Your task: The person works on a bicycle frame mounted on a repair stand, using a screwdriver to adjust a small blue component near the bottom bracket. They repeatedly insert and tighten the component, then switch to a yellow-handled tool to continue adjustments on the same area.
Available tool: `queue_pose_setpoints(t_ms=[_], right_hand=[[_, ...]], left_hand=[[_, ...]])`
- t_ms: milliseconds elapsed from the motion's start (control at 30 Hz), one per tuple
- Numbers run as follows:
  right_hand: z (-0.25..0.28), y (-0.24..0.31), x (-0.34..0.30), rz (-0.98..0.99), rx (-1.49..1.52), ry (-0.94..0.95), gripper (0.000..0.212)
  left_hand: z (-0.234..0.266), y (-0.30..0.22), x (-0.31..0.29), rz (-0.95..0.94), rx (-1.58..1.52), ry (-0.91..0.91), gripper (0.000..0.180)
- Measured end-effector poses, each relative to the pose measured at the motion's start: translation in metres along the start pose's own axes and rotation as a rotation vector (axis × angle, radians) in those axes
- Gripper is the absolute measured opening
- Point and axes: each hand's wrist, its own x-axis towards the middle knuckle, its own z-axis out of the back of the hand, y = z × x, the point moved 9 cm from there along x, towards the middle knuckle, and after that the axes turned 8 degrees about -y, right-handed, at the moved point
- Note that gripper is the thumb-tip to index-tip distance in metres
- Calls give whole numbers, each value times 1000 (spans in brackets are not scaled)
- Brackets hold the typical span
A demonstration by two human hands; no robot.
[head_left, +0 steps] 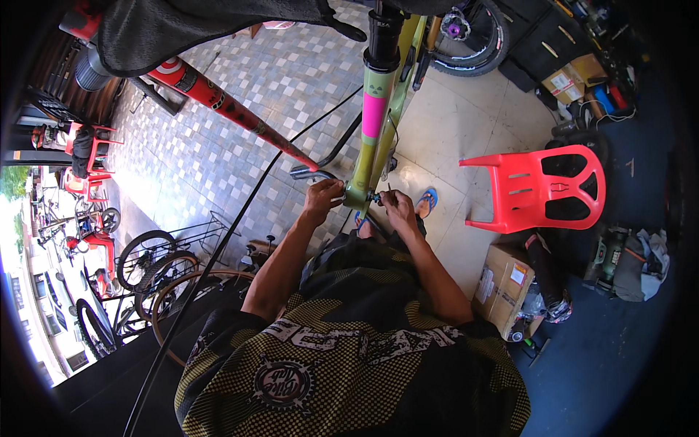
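Note:
A green bicycle frame [369,149] with a pink band hangs in front of me, its black seatpost [383,40] toward the top of the view. At its lower end is a rounded tube joint [357,195], between my two hands. On its left side my left hand [322,202] has its fingers pinched close against the joint; what they hold, if anything, is hidden. My right hand [398,209] is closed at the right side, fingertips by a small dark-blue metallic part [375,197] at the joint. A thin dark piece shows at those fingertips, too small to name.
A red post [226,105] slants in from the upper left, and a black cable [244,211] crosses the left side. To the right lie a red plastic chair [539,189] and an open cardboard box [502,286]. Several bicycles [156,269] stand at left; a wheel [477,44] is at top.

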Motion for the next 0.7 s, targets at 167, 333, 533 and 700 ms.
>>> queue_pose_setpoints(t_ms=[167, 333, 533, 700], right_hand=[[-5, -13, -10, -143, 312, 62, 20], [-1, 0, -12, -111, 319, 78, 17], [-1, -12, -7, 27, 168, 26, 20], [-4, -14, -7, 47, 169, 13, 24]], left_hand=[[0, 3, 1, 22, 20, 3, 33], [1, -1, 0, 19, 44, -4, 36], [3, -2, 2, 14, 66, -15, 39], [5, -3, 3, 13, 73, -15, 39]])
